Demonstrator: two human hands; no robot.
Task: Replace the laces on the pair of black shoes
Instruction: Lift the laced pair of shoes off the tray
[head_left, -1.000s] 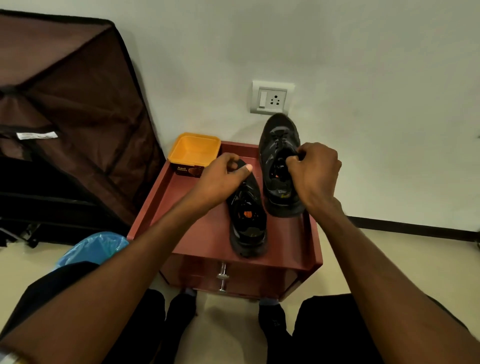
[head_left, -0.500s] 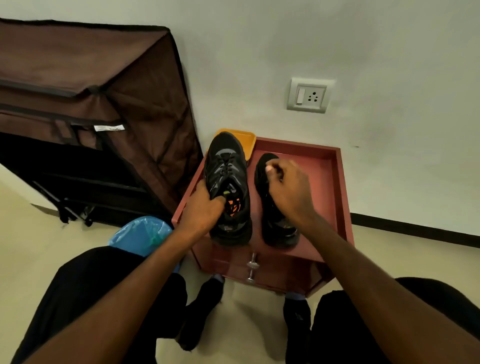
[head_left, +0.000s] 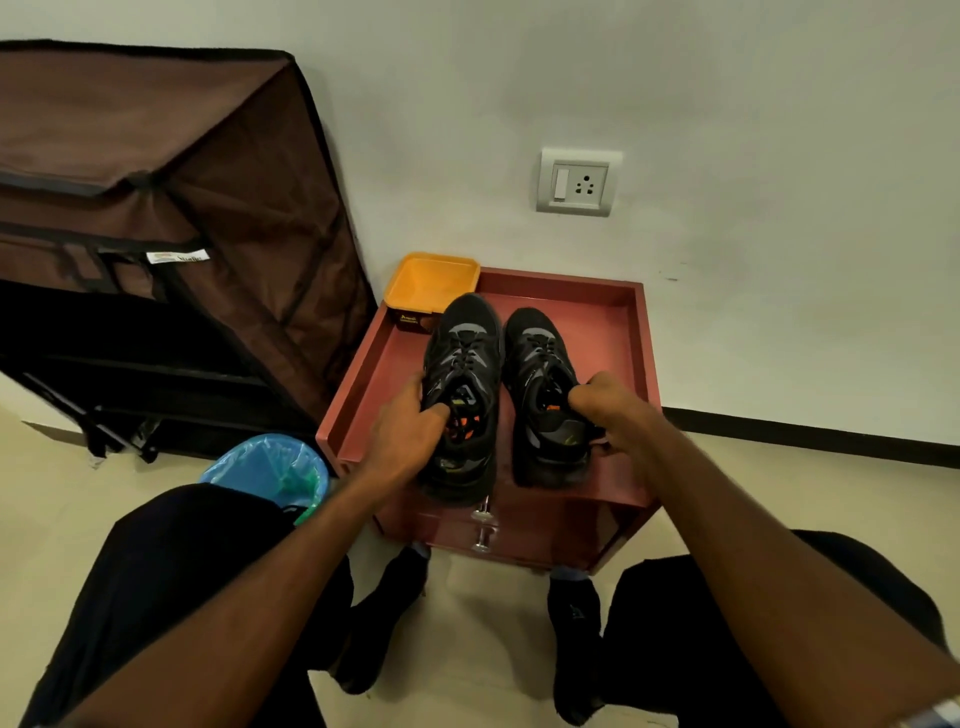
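Two black shoes with grey panels and orange insoles stand side by side, toes to the wall, on a small red cabinet (head_left: 618, 332). My left hand (head_left: 410, 431) grips the collar of the left shoe (head_left: 464, 358), thumb inside its opening. My right hand (head_left: 610, 410) grips the collar of the right shoe (head_left: 540, 374) from its right side. Both shoes have black laces threaded over the tongue. The left shoe's heel overhangs the cabinet's front edge.
A yellow tub (head_left: 432, 280) sits at the cabinet's back left corner. A brown fabric wardrobe (head_left: 171, 218) stands to the left, a bin with a blue liner (head_left: 270, 462) beside my left knee. A wall socket (head_left: 577, 182) is above. My knees and socked feet flank the cabinet's drawer knobs (head_left: 482, 530).
The right shoe, held on edge before, now stands flat, with my right hand moved from its toe end to its collar. My left hand keeps hold of the left shoe.
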